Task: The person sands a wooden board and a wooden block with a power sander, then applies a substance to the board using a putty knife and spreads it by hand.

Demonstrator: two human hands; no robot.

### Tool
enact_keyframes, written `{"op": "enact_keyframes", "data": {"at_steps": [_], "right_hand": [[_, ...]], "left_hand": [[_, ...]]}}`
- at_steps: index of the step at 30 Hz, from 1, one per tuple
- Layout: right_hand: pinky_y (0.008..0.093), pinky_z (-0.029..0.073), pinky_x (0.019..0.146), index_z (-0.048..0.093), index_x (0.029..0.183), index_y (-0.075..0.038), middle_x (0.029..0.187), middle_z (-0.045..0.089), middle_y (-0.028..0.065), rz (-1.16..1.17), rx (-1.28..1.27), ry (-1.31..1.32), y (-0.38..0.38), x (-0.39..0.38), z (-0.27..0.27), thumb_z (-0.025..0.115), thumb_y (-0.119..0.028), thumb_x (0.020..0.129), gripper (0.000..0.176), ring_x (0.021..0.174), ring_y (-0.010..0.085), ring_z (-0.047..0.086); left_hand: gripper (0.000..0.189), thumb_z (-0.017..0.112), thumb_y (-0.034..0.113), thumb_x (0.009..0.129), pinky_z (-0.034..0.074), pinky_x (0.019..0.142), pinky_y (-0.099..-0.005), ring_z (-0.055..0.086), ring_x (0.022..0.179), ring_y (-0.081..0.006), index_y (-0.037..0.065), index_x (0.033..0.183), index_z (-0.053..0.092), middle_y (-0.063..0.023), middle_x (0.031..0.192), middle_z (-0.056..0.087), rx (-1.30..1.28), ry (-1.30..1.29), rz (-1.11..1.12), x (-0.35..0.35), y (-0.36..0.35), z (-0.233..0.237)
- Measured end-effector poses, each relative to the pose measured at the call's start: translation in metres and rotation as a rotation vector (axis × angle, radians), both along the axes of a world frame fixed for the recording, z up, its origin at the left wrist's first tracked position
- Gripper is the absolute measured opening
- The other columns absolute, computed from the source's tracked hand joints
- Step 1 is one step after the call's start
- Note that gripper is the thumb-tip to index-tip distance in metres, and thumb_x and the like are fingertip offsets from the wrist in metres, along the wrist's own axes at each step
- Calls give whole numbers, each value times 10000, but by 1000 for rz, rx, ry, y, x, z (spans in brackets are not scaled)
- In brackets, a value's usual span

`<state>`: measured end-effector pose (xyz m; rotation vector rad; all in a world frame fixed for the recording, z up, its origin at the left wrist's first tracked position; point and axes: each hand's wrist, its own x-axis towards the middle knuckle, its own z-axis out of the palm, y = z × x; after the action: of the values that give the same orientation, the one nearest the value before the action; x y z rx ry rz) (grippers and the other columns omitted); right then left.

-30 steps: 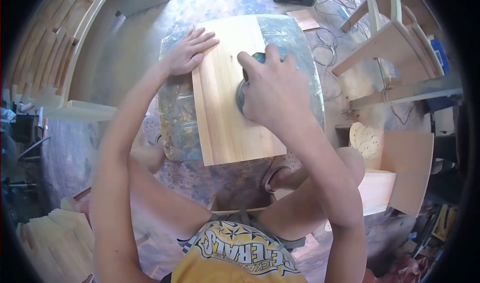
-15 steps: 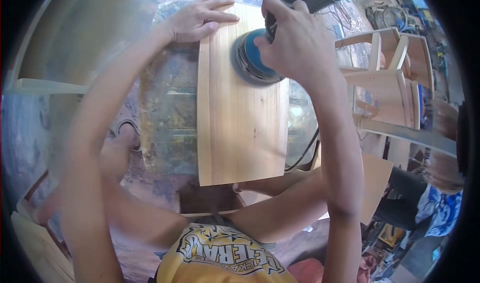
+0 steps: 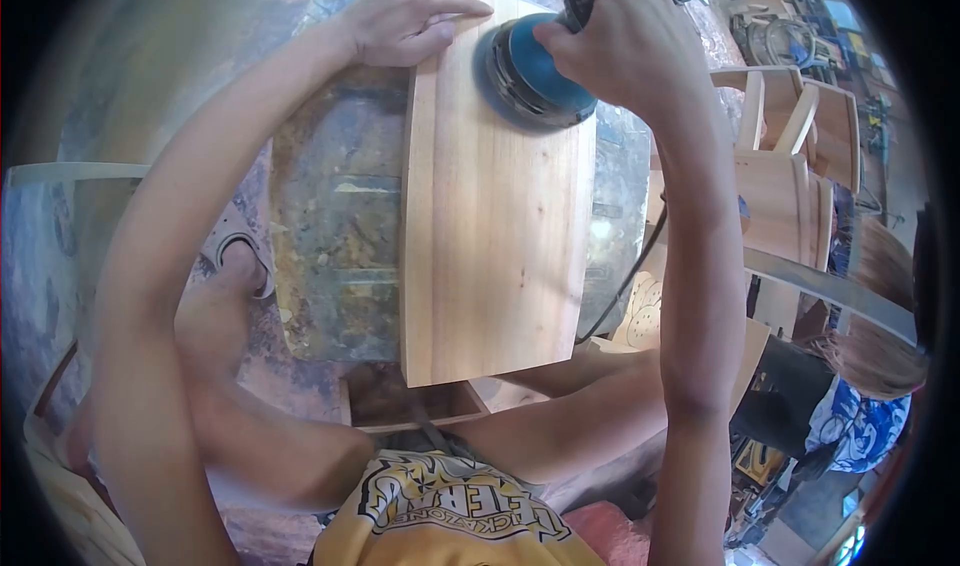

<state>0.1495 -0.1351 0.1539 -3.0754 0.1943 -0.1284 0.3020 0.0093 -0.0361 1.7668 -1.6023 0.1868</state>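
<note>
A pale wooden board [image 3: 490, 236] lies lengthwise in front of me on a worn, stained work surface [image 3: 335, 216]. My left hand [image 3: 410, 21] rests at the board's far left corner, fingers stretched over its end and thumb by the left edge. Toward the far right part of the board, my right hand [image 3: 640, 46] is wrapped round the top of a blue sander [image 3: 545, 71]. The sander's round base sits against the board's face. A dark cord [image 3: 635, 281] runs down past the board's right side.
Assembled wooden pieces like stools [image 3: 785, 186] stand to the right. Beyond them is another person's head [image 3: 885, 306], with blue-and-white patterned cloth [image 3: 860, 421] nearby. A wooden box [image 3: 385, 401] is under the board's near end, between my legs. My sandalled foot [image 3: 245, 261] is at left.
The sander has shifted toward the board's far end with my right hand. My left hand stays at the far corner, its fingers closer together. The whole view has shifted slightly.
</note>
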Motion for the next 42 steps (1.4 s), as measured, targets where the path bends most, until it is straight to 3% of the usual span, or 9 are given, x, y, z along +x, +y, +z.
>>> {"op": "enact_keyframes", "data": {"at_steps": [4,7,19,23,29,31,36,38,42], "right_hand": [[480,518,794,638,945,7,814,666,234,-27,-126,-196,28,-16,1,693,-133,764,235,907,412,636],[469,511,779,638,928,7,811,662,228,36,19,-32,0,7,-1,698,-134,758,229,887,401,636],[452,501,757,641,878,-23,792,681,180,56,-47,-78,-9,28,-3,698,-130,743,182,847,368,652],[462,506,747,642,906,-27,808,690,181,165,-136,-146,4,18,4,702,-144,741,210,844,371,662],[461,523,747,642,938,-21,847,719,205,-28,-53,-36,-20,63,-4,704,-132,713,258,893,373,700],[469,529,757,643,964,-30,876,718,209,-34,-46,-16,-29,65,-5,693,-136,717,273,902,380,699],[547,552,800,647,1034,-71,1017,685,258,-95,-79,-64,-20,12,5,653,-139,720,321,932,470,682],[520,538,861,640,1212,-209,1057,658,220,-84,-166,-131,-22,4,-16,733,-305,827,407,964,455,679],[525,547,842,648,1106,-160,1032,659,241,21,-140,-93,-4,-37,-11,725,-281,785,352,951,471,675]], "left_hand": [[405,577,179,915,409,1154,-499,544,1322,-451,-20,1251,686,-311,1397,576,-26,19,4,2,-1,-4],[441,580,191,883,422,1144,-501,565,1295,-458,-43,1245,678,-321,1370,591,-57,17,80,1,-1,-7],[497,583,185,796,491,1050,-491,640,1155,-457,-119,1185,645,-328,1199,663,-113,-6,75,4,-4,-1],[477,583,177,779,518,1006,-484,656,1086,-458,-111,1154,644,-313,1140,674,-35,59,56,4,0,5],[362,578,195,792,546,869,-517,671,972,-435,-52,1038,676,-272,1049,684,-302,-35,90,4,-1,-1],[541,496,169,836,367,1218,-483,466,1426,-355,85,1342,667,-181,1474,566,29,-35,245,9,4,-10],[555,494,159,855,391,1206,-427,454,1439,-313,28,1381,612,-157,1460,582,12,-207,204,-1,4,5],[562,490,167,878,359,1230,-405,390,1492,-291,40,1417,591,-135,1496,557,72,-263,118,-2,6,12],[592,464,186,883,331,1246,-435,364,1505,-313,58,1453,563,-131,1524,530,237,-285,0,-7,2,30]]}}
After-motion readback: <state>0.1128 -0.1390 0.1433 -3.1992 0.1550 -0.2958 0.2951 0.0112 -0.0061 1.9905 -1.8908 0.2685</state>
